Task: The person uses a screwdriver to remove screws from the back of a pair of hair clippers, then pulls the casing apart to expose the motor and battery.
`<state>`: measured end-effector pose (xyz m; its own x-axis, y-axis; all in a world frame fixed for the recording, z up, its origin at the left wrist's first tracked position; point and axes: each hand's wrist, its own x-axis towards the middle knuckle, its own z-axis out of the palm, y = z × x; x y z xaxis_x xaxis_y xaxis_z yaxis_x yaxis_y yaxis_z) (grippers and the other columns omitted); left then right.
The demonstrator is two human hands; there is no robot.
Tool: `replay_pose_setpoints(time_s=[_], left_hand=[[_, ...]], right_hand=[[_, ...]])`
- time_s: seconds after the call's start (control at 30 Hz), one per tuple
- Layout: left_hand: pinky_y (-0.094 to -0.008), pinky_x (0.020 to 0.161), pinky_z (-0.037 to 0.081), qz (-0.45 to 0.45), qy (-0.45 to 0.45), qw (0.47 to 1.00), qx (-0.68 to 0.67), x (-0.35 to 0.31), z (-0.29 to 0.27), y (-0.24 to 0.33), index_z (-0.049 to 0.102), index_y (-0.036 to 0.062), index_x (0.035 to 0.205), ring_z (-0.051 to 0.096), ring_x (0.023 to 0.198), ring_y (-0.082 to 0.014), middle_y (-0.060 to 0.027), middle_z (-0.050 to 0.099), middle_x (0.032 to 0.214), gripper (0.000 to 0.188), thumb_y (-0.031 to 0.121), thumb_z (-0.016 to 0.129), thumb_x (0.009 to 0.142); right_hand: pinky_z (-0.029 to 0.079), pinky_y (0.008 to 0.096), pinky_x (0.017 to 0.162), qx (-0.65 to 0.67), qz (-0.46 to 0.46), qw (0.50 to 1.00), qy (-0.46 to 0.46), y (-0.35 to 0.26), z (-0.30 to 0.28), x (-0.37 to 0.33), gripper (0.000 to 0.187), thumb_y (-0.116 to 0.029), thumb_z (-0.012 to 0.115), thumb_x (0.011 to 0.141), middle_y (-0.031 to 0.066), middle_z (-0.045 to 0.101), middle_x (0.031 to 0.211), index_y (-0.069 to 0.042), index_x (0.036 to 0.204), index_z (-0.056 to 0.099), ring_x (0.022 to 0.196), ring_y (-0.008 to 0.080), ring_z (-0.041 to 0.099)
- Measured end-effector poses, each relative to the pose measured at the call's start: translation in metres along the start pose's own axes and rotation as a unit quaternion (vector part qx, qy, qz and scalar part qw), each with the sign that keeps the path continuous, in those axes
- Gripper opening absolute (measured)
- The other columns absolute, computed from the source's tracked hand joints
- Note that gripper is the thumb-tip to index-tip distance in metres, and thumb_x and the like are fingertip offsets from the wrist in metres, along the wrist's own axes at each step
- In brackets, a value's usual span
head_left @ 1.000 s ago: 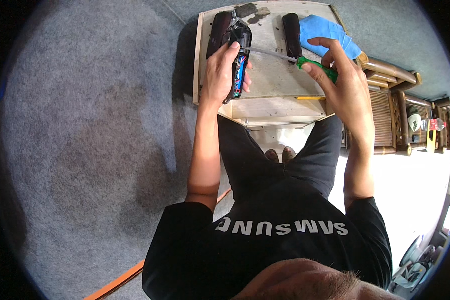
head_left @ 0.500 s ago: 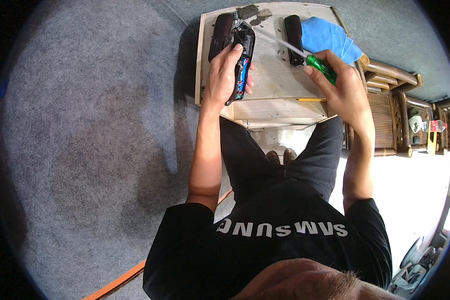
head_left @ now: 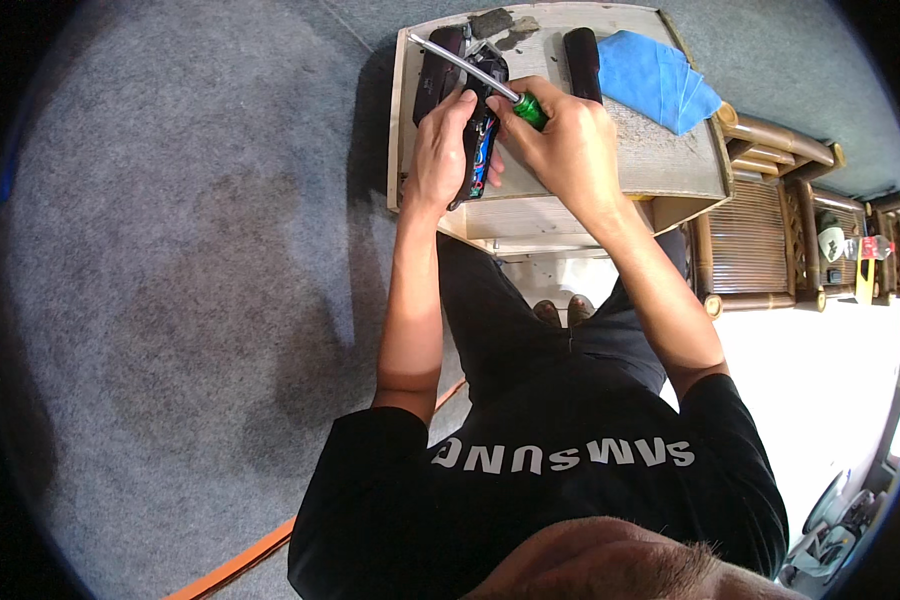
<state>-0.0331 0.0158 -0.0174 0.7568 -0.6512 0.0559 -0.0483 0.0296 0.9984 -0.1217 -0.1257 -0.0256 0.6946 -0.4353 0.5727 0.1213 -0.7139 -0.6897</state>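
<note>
My left hand (head_left: 436, 160) is closed around an opened hair clipper (head_left: 482, 158), a slim black body with blue and coloured wiring bared along its length. My right hand (head_left: 582, 150) grips the green handle of a screwdriver (head_left: 530, 111). The metal shaft slants up and left across the clipper's upper part, and its tip lies beyond the clipper, over a dark casing half (head_left: 438, 80) on the table. Whether the shaft touches the clipper I cannot tell. Right of the clipper lies another dark elongated shell (head_left: 582, 62), partly behind my right hand.
A small wooden table (head_left: 670, 180) with an open shelf front stands before my knees. Folded blue cloths (head_left: 650, 80) lie at its right, and dark grey scraps (head_left: 492, 22) at its far edge. Bamboo furniture (head_left: 745, 235) stands to the right. Grey carpet (head_left: 200, 250) spreads on the left.
My right hand has moved left with the screwdriver, from beside the blue cloths to the clipper. The shaft now crosses over the clipper. My left hand keeps its hold, almost unmoved.
</note>
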Motion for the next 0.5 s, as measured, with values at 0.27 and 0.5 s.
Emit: replay_pose_setpoints(time_s=[0.27,0.5], left_hand=[[-0.0332,0.046,0.055,0.009,-0.004,1.0,-0.002,0.0006,-0.0029,-0.0042,0.065,-0.0002,0.108,0.063,0.048,-0.02,-0.0116,0.064,0.065,0.046,0.038,0.04,0.111],[-0.0341,0.045,0.055,-0.01,0.012,1.0,-0.009,-0.0003,0.0009,0.0016,0.065,0.0002,0.107,0.064,0.051,-0.02,-0.0111,0.064,0.068,0.043,0.036,0.041,0.111]], right_hand=[[0.058,0.0433,0.063,-0.064,-0.077,0.995,-0.011,-0.0009,-0.001,-0.0025,0.028,-0.025,0.082,0.085,0.0103,0.075,0.08,-0.013,0.108,0.07,0.073,0.0319,0.076],[0.059,0.0424,0.064,-0.064,-0.108,0.992,-0.035,-0.0015,-0.0069,0.0011,0.031,-0.022,0.083,0.084,0.0111,0.076,0.086,-0.01,0.107,0.066,0.076,0.0324,0.076]])
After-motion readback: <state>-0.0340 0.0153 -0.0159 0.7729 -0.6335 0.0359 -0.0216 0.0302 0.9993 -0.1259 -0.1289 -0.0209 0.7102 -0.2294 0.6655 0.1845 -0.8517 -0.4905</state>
